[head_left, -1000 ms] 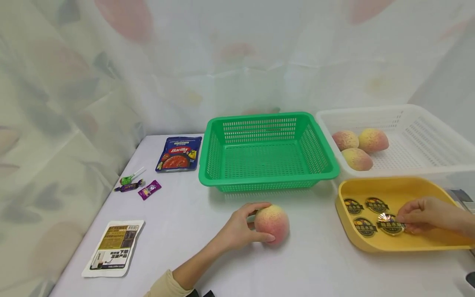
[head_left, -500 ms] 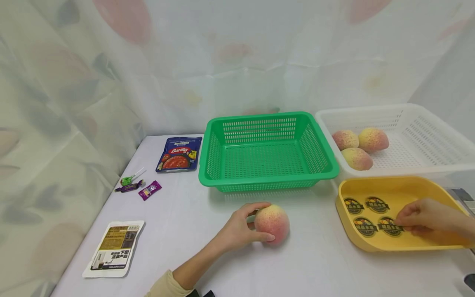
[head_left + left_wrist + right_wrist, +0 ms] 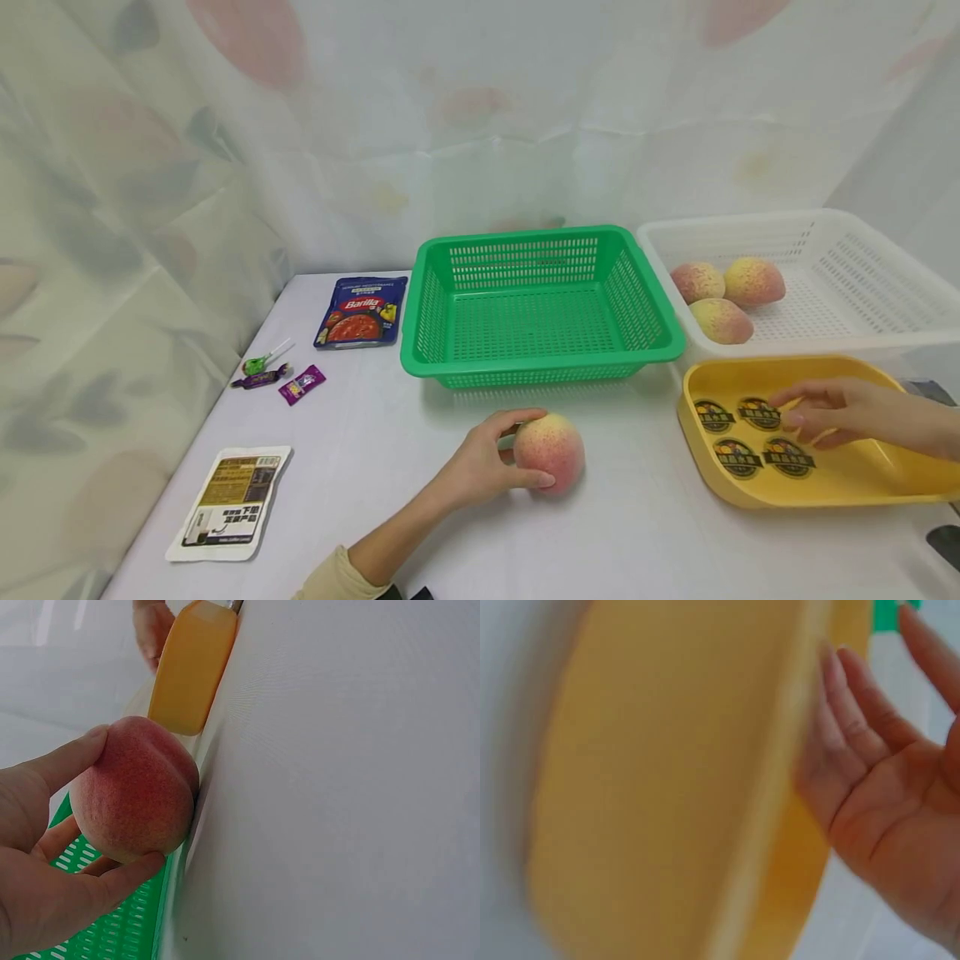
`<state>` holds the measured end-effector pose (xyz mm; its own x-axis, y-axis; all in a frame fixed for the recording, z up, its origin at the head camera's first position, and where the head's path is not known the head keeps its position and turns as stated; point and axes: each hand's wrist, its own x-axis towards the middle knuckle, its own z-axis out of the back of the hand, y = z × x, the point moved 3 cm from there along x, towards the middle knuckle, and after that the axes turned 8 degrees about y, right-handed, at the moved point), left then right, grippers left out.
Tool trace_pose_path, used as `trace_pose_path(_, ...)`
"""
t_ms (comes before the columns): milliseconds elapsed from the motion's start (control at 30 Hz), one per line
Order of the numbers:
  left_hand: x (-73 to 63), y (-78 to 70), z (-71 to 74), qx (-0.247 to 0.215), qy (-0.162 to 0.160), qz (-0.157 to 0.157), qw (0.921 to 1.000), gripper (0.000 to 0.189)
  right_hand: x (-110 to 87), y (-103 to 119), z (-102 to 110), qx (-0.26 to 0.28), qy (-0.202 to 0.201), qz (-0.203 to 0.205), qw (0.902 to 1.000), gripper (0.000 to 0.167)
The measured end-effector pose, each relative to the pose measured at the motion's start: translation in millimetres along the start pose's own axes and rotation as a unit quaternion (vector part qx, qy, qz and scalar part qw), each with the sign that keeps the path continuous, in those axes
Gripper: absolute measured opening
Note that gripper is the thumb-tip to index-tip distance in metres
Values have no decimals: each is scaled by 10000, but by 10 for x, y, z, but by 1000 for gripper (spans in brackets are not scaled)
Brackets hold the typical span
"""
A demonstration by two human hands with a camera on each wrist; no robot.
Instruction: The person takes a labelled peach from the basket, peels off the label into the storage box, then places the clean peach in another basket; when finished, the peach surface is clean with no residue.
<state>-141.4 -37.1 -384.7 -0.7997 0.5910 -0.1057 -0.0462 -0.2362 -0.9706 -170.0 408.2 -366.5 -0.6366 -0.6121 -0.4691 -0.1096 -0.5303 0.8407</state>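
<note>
A yellow-and-pink peach (image 3: 551, 452) sits on the white table, and my left hand (image 3: 480, 467) grips it from the left. In the left wrist view, thumb and fingers curve round the peach (image 3: 139, 791). My right hand (image 3: 862, 412) is over the yellow tray (image 3: 825, 493), its fingers loosely bent and thumb apart from them. Several round dark fruit-logo stickers lie on the tray's left part; the fingertips are right by the upper right sticker (image 3: 759, 413). Below it is another sticker (image 3: 788, 457). The right wrist view has the tray's outer wall (image 3: 660, 780) covering the fingertips.
A green basket (image 3: 540, 367) stands behind the peach. To its right, a white basket (image 3: 847, 343) holds three peaches (image 3: 753, 283). At the left lie a blue sauce pouch (image 3: 362, 312), a lollipop (image 3: 257, 364), two purple-wrapped sweets (image 3: 303, 384) and a white printed packet (image 3: 230, 502).
My right hand has moved up and slightly left from the lower right sticker, and its fingers have spread apart. The left hand and peach have stayed put.
</note>
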Motion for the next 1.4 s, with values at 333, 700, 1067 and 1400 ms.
trace_pose_path(333,-15,-18,-3,55,-17,-65,10000,67,396,922,-478,945,928,1310,9825,44)
trace_pose_path(700,-8,-22,-23,108,-25,-126,9999,66,1193,1172,-1243,1669,784,619,9809,62)
trace_pose_path(1067,-9,-18,-14,353,50,-260,9990,67,1531,1277,-1606,1486,234,573,9870,70)
trace_pose_path(1400,-93,-326,410,92,-24,-630,9980,57,1543,1267,-1647,1549,139,716,9852,69)
